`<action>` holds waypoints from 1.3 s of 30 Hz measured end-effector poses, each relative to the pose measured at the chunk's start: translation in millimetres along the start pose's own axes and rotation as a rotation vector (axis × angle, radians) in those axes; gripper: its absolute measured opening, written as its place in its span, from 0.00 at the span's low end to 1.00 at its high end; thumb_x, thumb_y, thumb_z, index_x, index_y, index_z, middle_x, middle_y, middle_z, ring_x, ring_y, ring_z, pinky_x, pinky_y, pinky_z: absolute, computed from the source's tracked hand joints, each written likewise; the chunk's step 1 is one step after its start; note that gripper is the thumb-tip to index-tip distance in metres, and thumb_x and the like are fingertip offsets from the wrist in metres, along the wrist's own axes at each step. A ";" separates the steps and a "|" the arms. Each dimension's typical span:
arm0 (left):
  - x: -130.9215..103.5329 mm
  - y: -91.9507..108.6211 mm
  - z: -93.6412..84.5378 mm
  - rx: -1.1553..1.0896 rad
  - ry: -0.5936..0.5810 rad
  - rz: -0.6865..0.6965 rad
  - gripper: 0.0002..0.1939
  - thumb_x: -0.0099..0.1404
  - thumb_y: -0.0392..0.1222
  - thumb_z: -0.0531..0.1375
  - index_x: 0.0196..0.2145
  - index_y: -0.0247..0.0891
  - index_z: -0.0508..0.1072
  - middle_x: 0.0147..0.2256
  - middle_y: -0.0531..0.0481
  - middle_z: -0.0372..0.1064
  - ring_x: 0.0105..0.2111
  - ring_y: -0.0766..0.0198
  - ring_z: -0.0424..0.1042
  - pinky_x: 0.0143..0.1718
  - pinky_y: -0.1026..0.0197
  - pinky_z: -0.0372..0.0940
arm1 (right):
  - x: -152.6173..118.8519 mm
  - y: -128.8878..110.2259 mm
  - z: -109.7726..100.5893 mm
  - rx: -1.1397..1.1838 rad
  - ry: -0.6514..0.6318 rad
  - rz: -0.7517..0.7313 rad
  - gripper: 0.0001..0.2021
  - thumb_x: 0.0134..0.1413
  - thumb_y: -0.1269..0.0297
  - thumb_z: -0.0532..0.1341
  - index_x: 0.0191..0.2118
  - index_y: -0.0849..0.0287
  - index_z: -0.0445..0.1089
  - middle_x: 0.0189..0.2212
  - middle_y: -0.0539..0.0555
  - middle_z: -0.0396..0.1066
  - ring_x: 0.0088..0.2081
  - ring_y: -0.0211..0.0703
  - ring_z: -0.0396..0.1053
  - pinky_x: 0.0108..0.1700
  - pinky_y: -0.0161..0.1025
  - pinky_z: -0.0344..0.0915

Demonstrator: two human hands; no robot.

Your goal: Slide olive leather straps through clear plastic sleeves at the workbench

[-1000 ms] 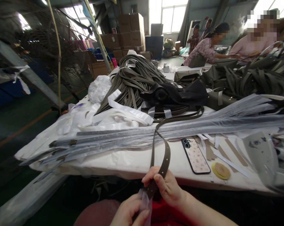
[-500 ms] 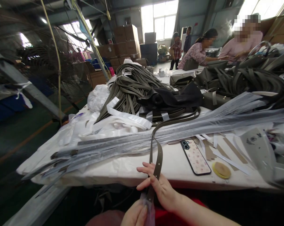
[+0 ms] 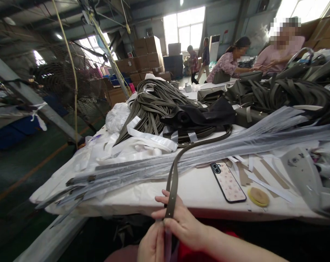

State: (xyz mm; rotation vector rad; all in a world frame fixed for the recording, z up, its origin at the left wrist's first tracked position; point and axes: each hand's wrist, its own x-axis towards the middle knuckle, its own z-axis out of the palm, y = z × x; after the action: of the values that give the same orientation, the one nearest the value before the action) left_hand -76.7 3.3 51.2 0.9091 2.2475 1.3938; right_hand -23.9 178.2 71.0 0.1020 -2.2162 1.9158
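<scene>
Your right hand (image 3: 181, 222) is closed around an olive-green strap (image 3: 172, 185) at the near edge of the worktop (image 3: 197, 193), fingers wrapped over it. Your left hand (image 3: 152, 244), just below and touching the right, pinches the strap's lower end together with a clear plastic sleeve (image 3: 168, 245). From your hands the strap runs up across the worktop, over a bundle of bagged straps (image 3: 197, 153), toward a black bag (image 3: 200, 114). A phone (image 3: 228, 181) lies just right of the strap, face down.
</scene>
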 end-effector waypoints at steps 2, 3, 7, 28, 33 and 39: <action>2.6 4.7 -3.9 0.100 0.062 0.051 0.20 0.73 0.54 0.49 0.39 0.43 0.77 0.36 0.48 0.78 0.37 0.59 0.77 0.41 0.63 0.68 | 12.7 -5.9 -8.5 0.247 0.148 0.053 0.22 0.65 0.45 0.54 0.48 0.54 0.78 0.53 0.59 0.73 0.60 0.57 0.63 0.63 0.57 0.57; 4.0 7.2 -5.1 0.141 0.092 0.073 0.20 0.73 0.54 0.48 0.37 0.44 0.77 0.33 0.49 0.77 0.34 0.60 0.76 0.39 0.64 0.67 | 18.5 -8.3 -11.6 0.345 0.223 0.088 0.22 0.64 0.45 0.55 0.44 0.56 0.79 0.48 0.59 0.75 0.55 0.56 0.67 0.60 0.55 0.61; 10.0 10.0 -7.7 0.218 0.191 0.110 0.19 0.74 0.50 0.46 0.41 0.44 0.75 0.37 0.49 0.79 0.36 0.60 0.78 0.40 0.64 0.69 | 24.2 -8.9 -5.4 0.306 0.227 0.079 0.18 0.62 0.48 0.59 0.41 0.54 0.81 0.53 0.58 0.70 0.56 0.54 0.66 0.61 0.53 0.59; -8.4 -6.9 -5.4 0.093 0.338 -0.132 0.24 0.70 0.59 0.49 0.54 0.41 0.67 0.38 0.46 0.83 0.38 0.53 0.82 0.37 0.60 0.74 | 5.2 26.7 31.5 0.574 0.034 0.324 0.16 0.43 0.55 0.73 0.34 0.63 0.78 0.26 0.52 0.74 0.28 0.39 0.69 0.32 0.35 0.66; -4.2 -5.6 -14.0 -0.256 -0.167 -0.379 0.32 0.65 0.69 0.50 0.37 0.35 0.72 0.22 0.49 0.73 0.17 0.65 0.65 0.19 0.65 0.59 | -2.1 28.5 31.9 0.547 0.055 0.333 0.17 0.42 0.55 0.73 0.34 0.62 0.76 0.24 0.51 0.72 0.25 0.38 0.67 0.30 0.36 0.64; -5.8 11.0 -10.2 -0.145 -0.236 -0.203 0.32 0.70 0.64 0.42 0.29 0.37 0.73 0.24 0.50 0.66 0.25 0.64 0.64 0.28 0.62 0.58 | 9.3 -1.1 -18.8 1.025 0.118 0.242 0.18 0.54 0.52 0.66 0.21 0.59 0.68 0.25 0.52 0.65 0.31 0.43 0.64 0.36 0.40 0.63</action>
State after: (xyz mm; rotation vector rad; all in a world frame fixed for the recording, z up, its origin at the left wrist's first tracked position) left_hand -74.7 -3.9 65.4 0.7326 1.9748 1.2674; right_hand -30.6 197.4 76.4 -0.1294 -1.0071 2.8860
